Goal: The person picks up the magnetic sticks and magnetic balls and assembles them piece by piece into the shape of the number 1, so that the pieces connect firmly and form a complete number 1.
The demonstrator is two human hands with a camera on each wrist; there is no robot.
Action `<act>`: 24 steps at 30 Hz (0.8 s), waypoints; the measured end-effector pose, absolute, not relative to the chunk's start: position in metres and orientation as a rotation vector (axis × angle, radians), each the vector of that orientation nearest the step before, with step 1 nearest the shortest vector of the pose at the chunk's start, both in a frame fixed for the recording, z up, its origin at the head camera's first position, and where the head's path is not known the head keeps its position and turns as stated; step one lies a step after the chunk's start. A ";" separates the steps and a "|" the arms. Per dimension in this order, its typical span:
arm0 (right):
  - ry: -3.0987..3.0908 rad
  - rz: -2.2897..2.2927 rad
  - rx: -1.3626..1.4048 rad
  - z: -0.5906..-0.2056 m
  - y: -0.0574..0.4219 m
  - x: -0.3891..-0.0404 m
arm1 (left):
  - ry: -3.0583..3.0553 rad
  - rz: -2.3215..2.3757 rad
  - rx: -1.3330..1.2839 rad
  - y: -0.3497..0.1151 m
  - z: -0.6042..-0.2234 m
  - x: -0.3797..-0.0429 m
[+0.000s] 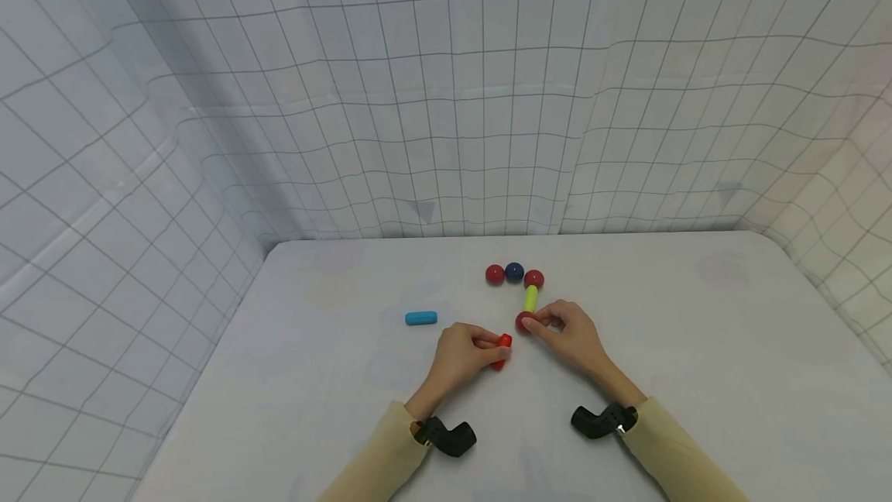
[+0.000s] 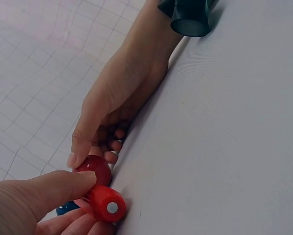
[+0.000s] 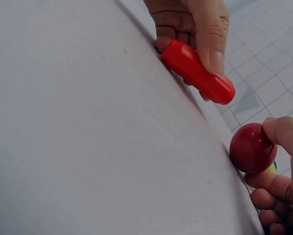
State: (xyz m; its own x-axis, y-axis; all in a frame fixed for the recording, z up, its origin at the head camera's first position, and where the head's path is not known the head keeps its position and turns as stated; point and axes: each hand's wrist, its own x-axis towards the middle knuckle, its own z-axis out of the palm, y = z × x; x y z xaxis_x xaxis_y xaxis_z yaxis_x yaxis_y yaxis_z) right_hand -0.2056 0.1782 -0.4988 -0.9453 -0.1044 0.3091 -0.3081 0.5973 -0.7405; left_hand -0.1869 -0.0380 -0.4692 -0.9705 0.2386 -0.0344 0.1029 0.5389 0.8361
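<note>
I am watching a white, cloth-covered bench (image 1: 327, 277) spreading across the lower half of the head view. The left hand (image 1: 460, 355) and right hand (image 1: 574, 339) are working just below centre. The left fingers are grasping a bright red, ribbed, plastic-looking rod (image 1: 500, 355); a sky-blue, plastic-looking bar (image 1: 421, 318) is lying farther left, and a yellow-green stick (image 1: 530, 299) is running upward between two balls. The right fingers are pinching the lower one, a glossy dark red ball (image 3: 249, 149); an upper red ball (image 1: 533, 278), a glossy navy ball (image 1: 514, 272) and a leftmost red ball (image 1: 495, 274) are sitting above. I am worrying about slipping: the pinched surface is curving smoothly, so uneven finger pressure could be rolling it loose, and a crooked push from the rod could be skewing the stick.
</note>
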 end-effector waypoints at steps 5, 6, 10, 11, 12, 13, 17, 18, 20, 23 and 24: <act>-2.593 1.280 0.341 -0.499 0.179 -0.206 | 2.621 1.427 0.284 -0.035 -0.470 -0.188; -2.592 1.279 0.341 -0.499 0.179 -0.206 | 2.623 1.428 0.285 -0.035 -0.470 -0.188; -2.585 1.277 0.345 -0.498 0.178 -0.205 | 2.626 1.427 0.283 -0.034 -0.469 -0.188; -2.582 1.276 0.347 -0.498 0.178 -0.205 | 2.626 1.426 0.282 -0.033 -0.469 -0.188; -2.580 1.276 0.348 -0.498 0.178 -0.205 | 2.627 1.424 0.281 -0.033 -0.469 -0.188; -2.578 1.277 0.350 -0.498 0.178 -0.205 | 2.629 1.421 0.282 -0.032 -0.469 -0.188; -2.574 1.280 0.350 -0.499 0.178 -0.206 | 2.640 1.411 0.284 -0.030 -0.470 -0.188; -2.575 1.280 0.348 -0.499 0.178 -0.206 | 2.647 1.404 0.284 -0.029 -0.470 -0.188; -2.577 1.279 0.345 -0.499 0.178 -0.206 | 2.654 1.395 0.281 -0.029 -0.471 -0.188; -2.581 1.277 0.339 -0.499 0.179 -0.206 | 2.661 1.378 0.273 -0.027 -0.471 -0.188; -2.582 1.276 0.336 -0.500 0.179 -0.206 | 2.663 1.374 0.271 -0.027 -0.471 -0.188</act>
